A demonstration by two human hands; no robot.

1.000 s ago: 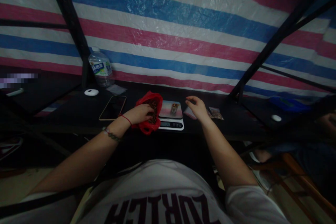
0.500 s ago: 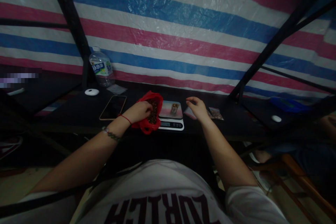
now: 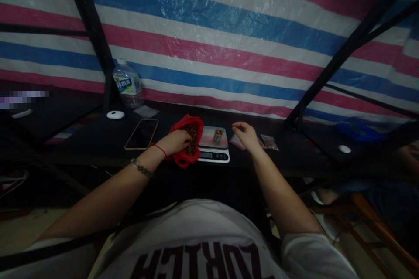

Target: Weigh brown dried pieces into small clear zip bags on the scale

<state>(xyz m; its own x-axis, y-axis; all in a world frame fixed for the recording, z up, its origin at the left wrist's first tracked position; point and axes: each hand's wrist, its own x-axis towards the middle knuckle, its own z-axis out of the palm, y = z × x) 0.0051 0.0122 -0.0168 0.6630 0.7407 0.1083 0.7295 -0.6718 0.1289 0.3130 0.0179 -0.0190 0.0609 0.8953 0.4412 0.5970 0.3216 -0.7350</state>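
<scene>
My left hand (image 3: 181,141) reaches into an open red plastic bag (image 3: 187,162) of small brown pieces (image 3: 190,150). Its fingers are curled down among them, and what they pinch is hidden. Just right of the bag stands a white kitchen scale (image 3: 214,155), partly overlapped by the bag. On its plate sits a small cup (image 3: 218,135) filled with similar pieces. My right hand (image 3: 247,134) hovers to the right of the scale, fingers loosely bent and apart, nothing visible in them. Below it lies a clear plastic bag (image 3: 236,141), partly covered by the hand.
A filled small bag (image 3: 269,142) lies right of my right hand. Leftward are a phone (image 3: 142,134), a white oval object (image 3: 115,114), a flat clear bag (image 3: 146,111) and a plastic bottle (image 3: 128,87). Black frame posts (image 3: 94,30) flank the table; a striped sheet (image 3: 209,48) hangs behind.
My left hand has shifted slightly right and downward within the red bag. My right hand, the scale and the cup stay practically where they were.
</scene>
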